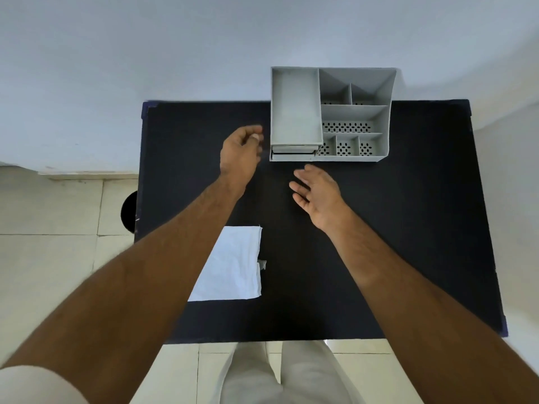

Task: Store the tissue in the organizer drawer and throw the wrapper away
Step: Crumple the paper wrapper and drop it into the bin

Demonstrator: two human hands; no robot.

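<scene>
A white tissue lies flat on the black table, near its front left, partly hidden under my left forearm. A small clear scrap, possibly the wrapper, lies against the tissue's right edge. The grey organizer stands at the table's back edge, with its drawers at the front left. My left hand hovers just left of the drawers, blurred, fingers curled together with nothing visible in them. My right hand is in front of the organizer, palm open, fingers spread, holding nothing.
A round black object, perhaps a bin, shows on the tiled floor beside the table's left edge. A white wall rises behind the table. My legs in light trousers are at the front edge.
</scene>
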